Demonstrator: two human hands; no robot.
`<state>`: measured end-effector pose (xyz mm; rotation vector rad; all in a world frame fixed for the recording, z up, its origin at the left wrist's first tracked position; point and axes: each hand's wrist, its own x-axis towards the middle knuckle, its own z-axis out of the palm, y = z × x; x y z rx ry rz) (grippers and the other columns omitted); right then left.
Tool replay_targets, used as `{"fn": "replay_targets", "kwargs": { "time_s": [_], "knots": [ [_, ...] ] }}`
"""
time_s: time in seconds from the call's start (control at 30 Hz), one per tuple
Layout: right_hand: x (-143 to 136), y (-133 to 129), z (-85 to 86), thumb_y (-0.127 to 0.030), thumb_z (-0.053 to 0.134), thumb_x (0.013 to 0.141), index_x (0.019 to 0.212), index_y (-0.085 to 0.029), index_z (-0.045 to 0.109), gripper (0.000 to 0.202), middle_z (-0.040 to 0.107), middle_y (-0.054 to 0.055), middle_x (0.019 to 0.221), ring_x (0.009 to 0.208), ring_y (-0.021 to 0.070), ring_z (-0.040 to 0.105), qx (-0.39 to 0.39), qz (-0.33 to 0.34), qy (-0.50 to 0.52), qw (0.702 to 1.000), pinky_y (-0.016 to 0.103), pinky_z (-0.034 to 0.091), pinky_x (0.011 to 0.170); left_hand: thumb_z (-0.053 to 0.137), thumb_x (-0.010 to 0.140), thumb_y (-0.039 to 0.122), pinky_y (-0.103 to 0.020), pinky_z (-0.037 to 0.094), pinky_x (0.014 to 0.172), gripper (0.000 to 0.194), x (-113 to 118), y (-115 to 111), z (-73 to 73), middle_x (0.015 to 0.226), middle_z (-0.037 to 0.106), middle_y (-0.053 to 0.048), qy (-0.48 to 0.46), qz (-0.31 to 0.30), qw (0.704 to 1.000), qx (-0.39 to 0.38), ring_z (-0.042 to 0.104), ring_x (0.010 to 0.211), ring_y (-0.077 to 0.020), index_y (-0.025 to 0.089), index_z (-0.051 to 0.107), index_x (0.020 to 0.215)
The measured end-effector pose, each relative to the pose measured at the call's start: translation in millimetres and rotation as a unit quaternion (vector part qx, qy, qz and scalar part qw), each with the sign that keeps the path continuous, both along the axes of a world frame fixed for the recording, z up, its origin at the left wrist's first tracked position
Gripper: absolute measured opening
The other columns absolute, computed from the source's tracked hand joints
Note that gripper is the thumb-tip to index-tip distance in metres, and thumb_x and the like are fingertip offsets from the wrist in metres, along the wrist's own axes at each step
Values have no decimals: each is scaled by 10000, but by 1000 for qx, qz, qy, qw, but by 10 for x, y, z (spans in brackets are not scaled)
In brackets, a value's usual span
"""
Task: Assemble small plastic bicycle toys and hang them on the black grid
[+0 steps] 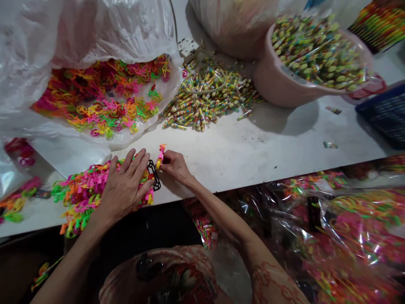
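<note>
My left hand (123, 185) lies palm down, fingers stretched out, on a bundle of small bright plastic pieces (87, 183) in pink, orange, green and yellow. At the bundle's right end, a black plastic frame with openings (157, 181) sticks out beside my left fingers. Just right of that frame, my right hand (177, 166) pinches a small pink plastic piece (161, 154) with orange and yellow parts. Its exact kind is too small to make out. My left palm hides part of the bundle.
An open clear plastic bag (126, 31) holds loose coloured plastic pieces. Small wrapped candy-like tubes (205, 101) are heaped on the white table (221, 156). A pink basin (275, 84) full of similar tubes and a blue basket (386, 114) stand right. Filled bags (354, 236) lie below the table edge.
</note>
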<state>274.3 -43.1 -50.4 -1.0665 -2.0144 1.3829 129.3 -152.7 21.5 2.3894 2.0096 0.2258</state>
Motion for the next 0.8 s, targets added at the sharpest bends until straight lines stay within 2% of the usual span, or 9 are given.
{"fn": "replay_targets", "kwargs": {
  "time_s": [0.13, 0.27, 0.33, 0.43, 0.53, 0.6, 0.7, 0.73, 0.8],
  "knots": [
    [-171, 20, -75, -226, 586, 770, 671, -145, 573, 128, 544, -23, 632, 599, 105, 476, -62, 24, 49, 997, 217, 351, 581, 395, 932, 380, -577, 178, 1137, 639, 2, -3, -5, 1506, 386, -152, -1, 0, 1000, 0, 290, 1425, -321, 180, 223, 1514],
    [-196, 61, -3, -221, 591, 788, 680, -151, 580, 128, 581, 2, 663, 614, 120, 471, 35, 76, -75, 994, 236, 331, 592, 388, 938, 389, -562, 142, 1153, 653, -1, -4, 4, 1522, 362, -140, -6, 0, 1000, 0, 271, 1434, -305, 205, 170, 1525],
    [-211, 56, 81, -196, 565, 808, 761, -152, 615, 81, 639, 38, 764, 676, 146, 516, 84, 109, -147, 980, 250, 347, 625, 388, 940, 394, -556, 126, 1158, 645, -4, 6, 6, 1543, 326, -121, -7, -3, 1000, -7, 247, 1444, -297, 232, 168, 1525],
    [-283, -7, 195, -165, 488, 859, 944, -149, 644, 179, 678, 98, 957, 809, 189, 578, 127, 145, -226, 955, 273, 384, 679, 395, 937, 393, -587, 114, 1147, 622, 3, 3, -11, 1560, 291, -105, -4, -8, 1000, -22, 227, 1450, -307, 261, 208, 1515],
    [-325, -83, 242, -130, 407, 902, 1078, -141, 631, 286, 668, 126, 1065, 899, 203, 597, 147, 152, -262, 942, 290, 410, 727, 403, 930, 386, -618, 136, 1124, 601, 18, -45, -17, 1536, 339, -120, 0, -12, 1000, -26, 241, 1442, -327, 242, 270, 1498],
    [-270, -69, 239, -139, 457, 885, 1077, -138, 638, 263, 670, 118, 1059, 918, 201, 598, 148, 167, -251, 942, 287, 421, 745, 395, 931, 380, -608, 169, 1116, 563, 1, -50, 16, 1517, 374, -128, 0, -20, 1000, -20, 274, 1430, -325, 239, 339, 1473],
    [-91, 124, 244, -167, 562, 827, 1019, -145, 667, 220, 678, 83, 983, 894, 188, 602, 139, 179, -222, 948, 275, 437, 761, 347, 947, 363, -546, 255, 1102, 491, -136, 142, 143, 1500, 412, -117, -20, -35, 999, -9, 353, 1396, -287, 252, 439, 1416],
    [-34, 225, 259, -166, 560, 825, 1029, -145, 669, 232, 676, 82, 981, 902, 191, 604, 144, 153, -228, 951, 281, 442, 774, 332, 950, 357, -511, 302, 1084, 473, -217, 281, 191, 1477, 449, -117, -28, -29, 999, -8, 396, 1368, -272, 240, 482, 1383],
    [35, 441, 313, -143, 502, 851, 1098, -140, 652, 289, 655, 112, 1071, 962, 211, 605, 169, 57, -274, 945, 309, 449, 810, 325, 944, 343, -435, 409, 1001, 441, -421, 652, 253, 1350, 576, -134, -27, 13, 999, -19, 511, 1256, -258, 189, 599, 1254]
  ]
}}
